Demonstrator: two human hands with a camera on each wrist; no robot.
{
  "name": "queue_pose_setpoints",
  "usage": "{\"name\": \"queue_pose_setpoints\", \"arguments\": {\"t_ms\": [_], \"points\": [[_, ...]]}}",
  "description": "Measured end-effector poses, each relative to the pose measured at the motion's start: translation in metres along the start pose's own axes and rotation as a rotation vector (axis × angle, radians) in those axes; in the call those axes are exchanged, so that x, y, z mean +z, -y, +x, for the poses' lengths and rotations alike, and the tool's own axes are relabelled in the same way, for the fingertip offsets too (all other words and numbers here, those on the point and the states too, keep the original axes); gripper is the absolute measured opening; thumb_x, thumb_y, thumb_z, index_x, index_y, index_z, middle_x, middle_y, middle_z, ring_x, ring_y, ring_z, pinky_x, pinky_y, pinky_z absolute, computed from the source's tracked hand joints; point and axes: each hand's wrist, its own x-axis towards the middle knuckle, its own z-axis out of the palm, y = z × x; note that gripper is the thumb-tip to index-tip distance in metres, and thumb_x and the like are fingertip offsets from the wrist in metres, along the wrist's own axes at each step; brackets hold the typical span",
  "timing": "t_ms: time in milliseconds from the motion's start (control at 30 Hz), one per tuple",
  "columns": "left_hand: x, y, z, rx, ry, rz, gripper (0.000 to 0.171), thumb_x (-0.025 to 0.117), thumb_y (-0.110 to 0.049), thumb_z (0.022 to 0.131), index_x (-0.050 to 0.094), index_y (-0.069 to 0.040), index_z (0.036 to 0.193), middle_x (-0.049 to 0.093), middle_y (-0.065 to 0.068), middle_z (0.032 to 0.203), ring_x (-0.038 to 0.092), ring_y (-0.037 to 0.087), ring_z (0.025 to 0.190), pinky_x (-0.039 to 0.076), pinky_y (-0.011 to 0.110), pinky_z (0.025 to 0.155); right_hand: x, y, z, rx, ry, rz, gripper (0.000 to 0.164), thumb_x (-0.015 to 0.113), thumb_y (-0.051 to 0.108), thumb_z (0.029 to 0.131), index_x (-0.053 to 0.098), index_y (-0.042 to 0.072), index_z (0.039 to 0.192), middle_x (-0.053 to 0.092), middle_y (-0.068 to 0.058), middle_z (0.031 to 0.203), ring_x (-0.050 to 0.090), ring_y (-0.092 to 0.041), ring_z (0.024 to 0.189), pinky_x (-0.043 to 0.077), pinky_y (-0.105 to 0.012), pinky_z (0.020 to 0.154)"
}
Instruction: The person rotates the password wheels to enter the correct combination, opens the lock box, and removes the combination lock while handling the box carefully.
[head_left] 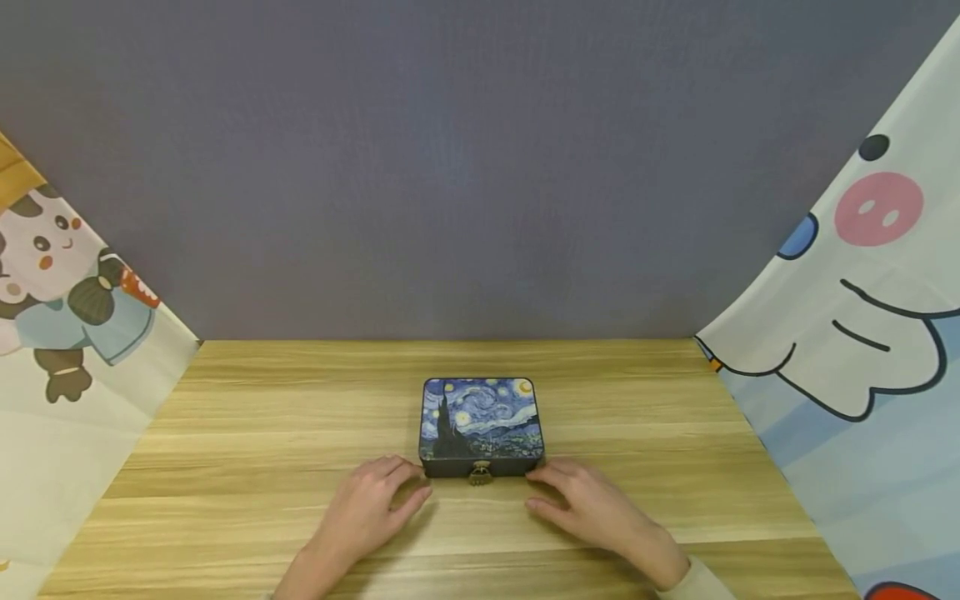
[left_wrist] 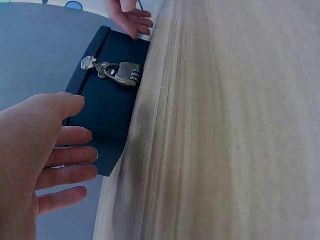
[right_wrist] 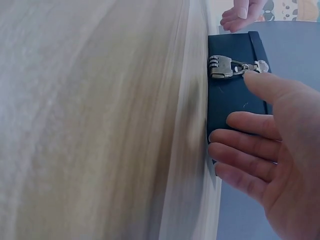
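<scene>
A dark box (head_left: 487, 421) with a swirling blue night-sky painting on its closed lid sits on the wooden table. A small combination padlock (left_wrist: 129, 74) hangs from the clasp (right_wrist: 260, 66) in the middle of its front side. My left hand (head_left: 366, 507) is at the box's front left corner, its fingers loosely extended. At the front right corner is my right hand (head_left: 592, 510), thumb apart and fingers relaxed. Both hands are at or very near the box; whether the fingertips touch it, I cannot tell. Neither hand grips anything.
The wood-grain table (head_left: 262, 433) runs back to a grey upright panel (head_left: 450, 167). Cloth with cartoon animals hangs at the left (head_left: 82, 417) and a second printed cloth (head_left: 825, 350) hangs at the right.
</scene>
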Motion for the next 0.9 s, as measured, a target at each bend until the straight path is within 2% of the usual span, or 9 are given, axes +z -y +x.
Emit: {"name": "queue_pose_setpoints", "arguments": {"t_ms": [333,900], "points": [[0.0026,-0.0052,-0.0002,0.032,-0.005,0.02,0.024,0.083,-0.033,0.085,0.078,-0.014,0.1,0.077,-0.003,0.1,0.074,0.014,0.092,0.062,0.035,0.087,0.0007,0.0038,0.0008,-0.006,0.022,0.035,0.043,0.063,0.045,0.102,0.071,0.01,0.126,0.073,-0.008,0.124,0.07,-0.027,0.115,0.057,-0.048,0.099],[0.007,-0.0105,0.002,0.028,0.019,-0.004,0.026,0.08,-0.036,0.088,0.078,-0.015,0.103,0.078,-0.002,0.101,0.074,0.017,0.095,0.062,0.038,0.09,0.004,0.0066,0.0044,-0.026,0.029,0.045,0.042,0.063,0.043,0.102,0.071,0.01,0.127,0.073,-0.006,0.122,0.07,-0.028,0.115,0.057,-0.049,0.1]]}}
